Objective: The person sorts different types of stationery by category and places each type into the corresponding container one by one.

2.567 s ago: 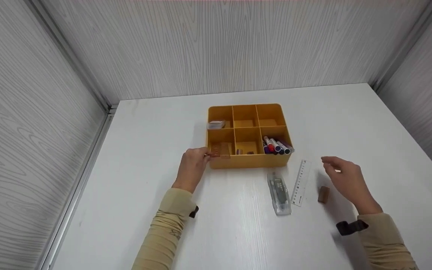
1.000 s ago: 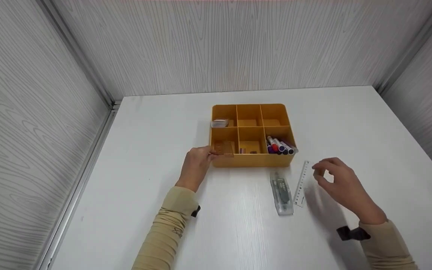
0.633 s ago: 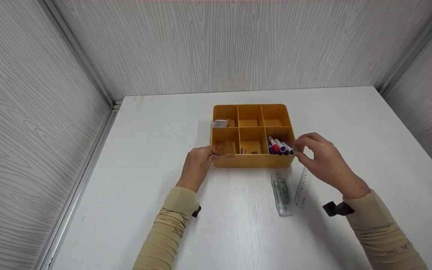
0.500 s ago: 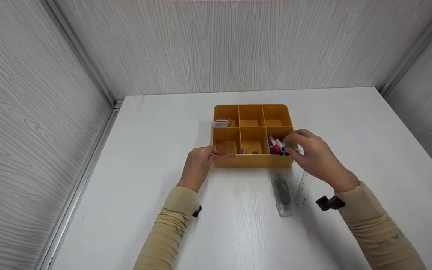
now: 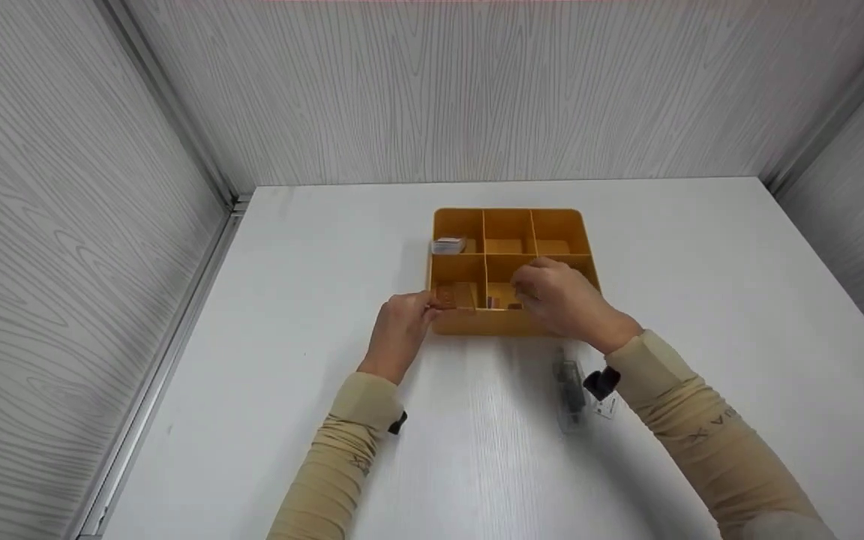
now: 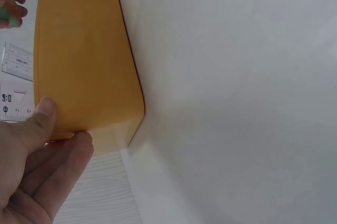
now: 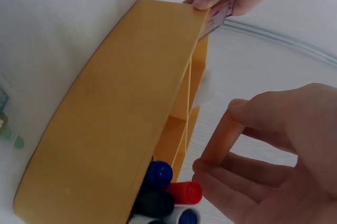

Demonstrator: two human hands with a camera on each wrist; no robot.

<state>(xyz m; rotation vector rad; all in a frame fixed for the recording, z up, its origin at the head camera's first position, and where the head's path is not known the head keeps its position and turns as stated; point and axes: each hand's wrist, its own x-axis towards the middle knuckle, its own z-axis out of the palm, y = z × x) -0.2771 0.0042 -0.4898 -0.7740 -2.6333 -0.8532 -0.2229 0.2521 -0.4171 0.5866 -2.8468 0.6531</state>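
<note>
My left hand (image 5: 398,326) grips the rim of a yellow compartment box (image 5: 469,322) at its front left corner, thumb outside. In the right wrist view my right hand (image 7: 279,145) pinches a small orange eraser (image 7: 224,137) between thumb and fingers. The left wrist view shows a pale green end on this eraser. In the head view the right hand (image 5: 563,300) is over the front middle compartment, where small pieces (image 5: 493,303) lie. Clear rulers (image 6: 17,61) stick out of the front left compartment beside my left hand. Several markers, one with a red cap (image 7: 185,193), fill the front right compartment.
A clear plastic case (image 5: 571,394) lies on the white table (image 5: 312,285) in front of the box. Partly under the right forearm is a clear ruler (image 5: 606,406). The back left compartment holds a whitish stack (image 5: 448,246). Wood-grain panels (image 5: 477,90) surround the table.
The eraser on the table at the right was picked up by my right hand and carried left, past the markers, to over the front middle compartment. My left hand stays on the box.
</note>
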